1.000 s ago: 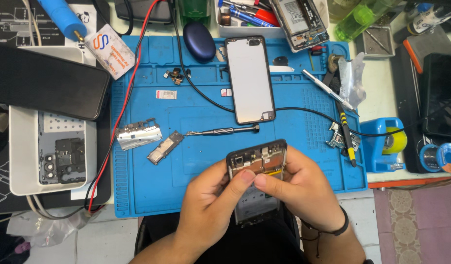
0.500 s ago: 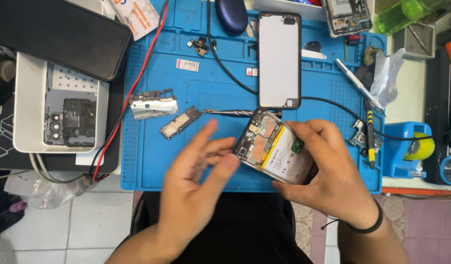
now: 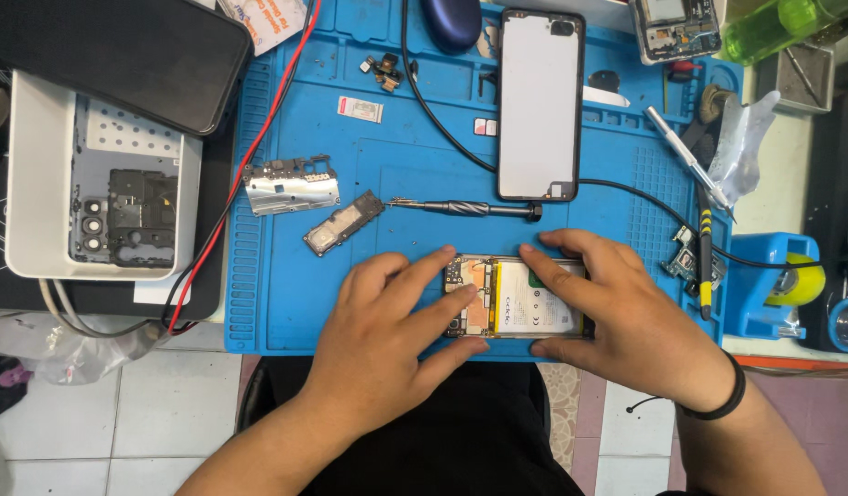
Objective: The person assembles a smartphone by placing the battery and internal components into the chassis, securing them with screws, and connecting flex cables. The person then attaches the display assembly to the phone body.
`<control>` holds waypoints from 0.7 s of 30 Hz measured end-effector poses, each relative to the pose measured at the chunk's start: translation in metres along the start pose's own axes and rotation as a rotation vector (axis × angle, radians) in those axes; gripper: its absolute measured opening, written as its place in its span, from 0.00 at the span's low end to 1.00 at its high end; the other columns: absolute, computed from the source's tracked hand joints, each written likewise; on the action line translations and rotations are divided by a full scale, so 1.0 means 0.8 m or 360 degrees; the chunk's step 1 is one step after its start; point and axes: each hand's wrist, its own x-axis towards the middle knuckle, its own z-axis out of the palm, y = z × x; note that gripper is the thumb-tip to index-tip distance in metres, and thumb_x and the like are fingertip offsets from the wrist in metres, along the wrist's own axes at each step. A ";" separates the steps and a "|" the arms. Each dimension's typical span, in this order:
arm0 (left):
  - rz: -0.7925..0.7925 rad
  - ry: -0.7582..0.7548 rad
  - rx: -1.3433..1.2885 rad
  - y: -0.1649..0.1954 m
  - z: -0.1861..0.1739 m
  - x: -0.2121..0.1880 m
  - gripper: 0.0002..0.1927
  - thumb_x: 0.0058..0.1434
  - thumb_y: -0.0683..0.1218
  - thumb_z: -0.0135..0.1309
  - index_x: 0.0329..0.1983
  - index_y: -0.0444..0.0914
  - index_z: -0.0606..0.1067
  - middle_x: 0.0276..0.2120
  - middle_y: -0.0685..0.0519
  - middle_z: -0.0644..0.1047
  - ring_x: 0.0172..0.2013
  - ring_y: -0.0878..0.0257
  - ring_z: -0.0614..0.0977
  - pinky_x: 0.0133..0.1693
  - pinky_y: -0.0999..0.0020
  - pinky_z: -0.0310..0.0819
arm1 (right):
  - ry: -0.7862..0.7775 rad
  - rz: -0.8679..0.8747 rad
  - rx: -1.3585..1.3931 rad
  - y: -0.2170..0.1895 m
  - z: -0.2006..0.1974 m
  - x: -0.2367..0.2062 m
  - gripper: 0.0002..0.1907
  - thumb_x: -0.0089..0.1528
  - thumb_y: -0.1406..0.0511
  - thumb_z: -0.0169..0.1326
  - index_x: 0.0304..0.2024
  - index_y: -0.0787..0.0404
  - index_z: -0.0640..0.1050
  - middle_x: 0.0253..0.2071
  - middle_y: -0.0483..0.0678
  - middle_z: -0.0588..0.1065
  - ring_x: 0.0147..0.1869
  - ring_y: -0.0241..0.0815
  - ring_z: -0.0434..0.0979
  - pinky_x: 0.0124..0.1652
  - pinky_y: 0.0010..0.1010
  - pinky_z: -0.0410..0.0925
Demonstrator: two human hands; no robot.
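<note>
An opened phone, back off, lies sideways on the blue work mat near its front edge, showing a yellow battery and copper parts. My right hand holds the phone's right end, thumb under and fingers over. My left hand rests on its left end with fingers spread across the board. A thin screwdriver lies just behind the phone. A metal shield plate and a small dark speaker part lie to the left.
A phone back cover lies upright at the mat's back. A white tray with a phone frame stands at left, under a dark phone. Red and black cables cross the mat. Tweezers, a blue tape holder stand at right.
The phone was held up in both hands, then tilted in my right hand alone. Now it lies flat on the mat with both hands on it. The camera view has shifted closer.
</note>
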 end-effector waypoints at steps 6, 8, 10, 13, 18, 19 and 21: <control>0.0129 -0.0040 0.0100 -0.006 0.008 0.000 0.27 0.58 0.61 0.64 0.53 0.41 0.79 0.63 0.47 0.73 0.50 0.52 0.71 0.51 0.56 0.65 | 0.0148 0.0065 0.0186 0.000 -0.012 0.018 0.25 0.55 0.63 0.65 0.55 0.59 0.79 0.46 0.49 0.79 0.44 0.44 0.81 0.42 0.30 0.73; 0.0131 0.0014 0.0088 -0.006 0.010 -0.001 0.28 0.58 0.61 0.63 0.53 0.39 0.78 0.63 0.43 0.72 0.51 0.52 0.72 0.52 0.56 0.65 | 0.0253 -0.0045 0.0129 -0.001 -0.014 0.033 0.14 0.58 0.64 0.63 0.47 0.59 0.81 0.41 0.48 0.80 0.41 0.44 0.82 0.40 0.30 0.73; 0.0124 0.0068 0.0066 -0.007 0.012 -0.001 0.29 0.58 0.62 0.63 0.54 0.39 0.78 0.62 0.42 0.72 0.51 0.52 0.72 0.51 0.56 0.65 | 0.0268 -0.0056 0.0091 -0.003 -0.015 0.048 0.08 0.59 0.65 0.63 0.40 0.59 0.83 0.35 0.48 0.80 0.36 0.44 0.82 0.36 0.31 0.73; 0.0095 0.0130 0.0052 -0.007 0.013 -0.002 0.29 0.58 0.62 0.64 0.55 0.39 0.79 0.61 0.43 0.73 0.50 0.53 0.72 0.51 0.57 0.66 | 0.0161 0.0013 0.0055 -0.008 -0.014 0.068 0.08 0.56 0.64 0.64 0.36 0.59 0.84 0.27 0.47 0.79 0.30 0.44 0.81 0.29 0.32 0.71; 0.0060 0.0137 0.0056 -0.006 0.014 0.002 0.27 0.59 0.60 0.65 0.52 0.38 0.80 0.58 0.45 0.76 0.48 0.55 0.73 0.48 0.57 0.66 | 0.0090 -0.0071 0.0022 -0.012 -0.015 0.086 0.08 0.54 0.62 0.67 0.32 0.58 0.84 0.23 0.46 0.78 0.27 0.42 0.79 0.26 0.32 0.70; 0.0056 0.0151 0.0055 -0.005 0.015 0.003 0.26 0.59 0.60 0.64 0.51 0.37 0.80 0.58 0.45 0.76 0.48 0.55 0.72 0.48 0.58 0.66 | 0.0104 -0.0075 0.0009 -0.013 -0.015 0.088 0.08 0.54 0.62 0.67 0.31 0.58 0.84 0.23 0.46 0.78 0.27 0.42 0.79 0.26 0.32 0.70; 0.0051 0.0175 0.0054 -0.004 0.016 0.006 0.25 0.59 0.59 0.64 0.50 0.37 0.81 0.57 0.46 0.77 0.48 0.55 0.72 0.47 0.58 0.66 | 0.0132 -0.0080 -0.0015 -0.014 -0.013 0.090 0.07 0.54 0.62 0.67 0.29 0.58 0.84 0.23 0.46 0.78 0.27 0.43 0.79 0.25 0.32 0.69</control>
